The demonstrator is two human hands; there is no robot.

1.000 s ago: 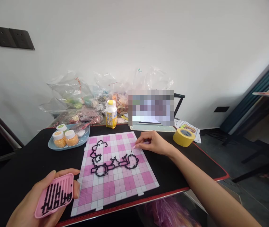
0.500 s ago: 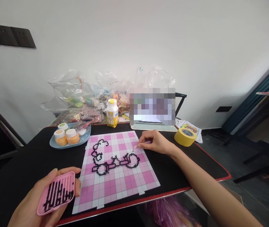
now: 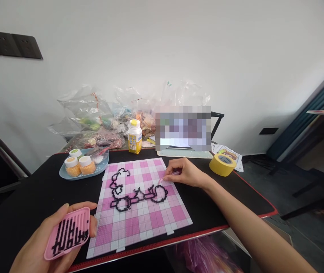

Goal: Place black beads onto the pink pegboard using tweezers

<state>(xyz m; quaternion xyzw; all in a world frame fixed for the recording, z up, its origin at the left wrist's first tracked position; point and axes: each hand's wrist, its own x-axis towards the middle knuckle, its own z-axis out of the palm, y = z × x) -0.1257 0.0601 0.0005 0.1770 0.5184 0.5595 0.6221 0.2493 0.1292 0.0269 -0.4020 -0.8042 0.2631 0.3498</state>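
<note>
Pink tweezers, pinched by the right hand, risked slipping and dislodging black beads; the left hand clasped a bead tray.

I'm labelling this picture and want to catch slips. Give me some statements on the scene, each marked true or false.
1. The left hand holds a pink tray with black beads. True.
2. The right hand holds yellow tape. False: it holds a thin pink tool.
3. Three jars stand on the blue plate. True.
4. The bottle lies on its side. False: it stands upright.
5. The board is solid green. False: it is pink and white checked.
</note>
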